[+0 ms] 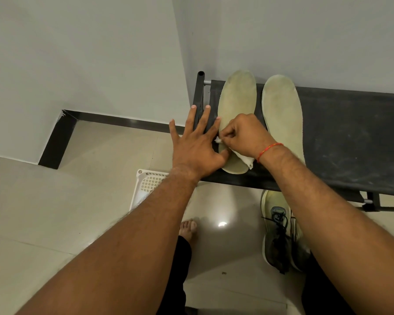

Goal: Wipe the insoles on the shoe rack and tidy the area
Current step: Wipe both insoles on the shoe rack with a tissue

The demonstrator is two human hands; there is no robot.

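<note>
Furthest left I see a white plastic basket (146, 185) with a square lattice on the glossy tiled floor (100, 160), partly behind my left forearm. Next, my left hand (196, 144) lies flat with fingers spread wide, gripping nothing, its thumb pressing the near edge of the left insole (237, 96) to pin it against the shoe rack (350, 137), a dark fabric shelf on a metal frame, dusty and streaked. My right hand (246, 135) is curled closed around a crumpled white tissue (246, 161), working it over the heel half of that insole. Both insoles lie side by side on the shelf, toes toward the wall; the right insole (282, 110) rests just beside the first, untouched by either hand. They look thin, light and flexible, pale green with a worn, suede-like face, so I judge they would slide or buckle under wiping unless held down near an edge. Below the shelf, a laced greenish sneaker (280, 230) stands on the floor.
</note>
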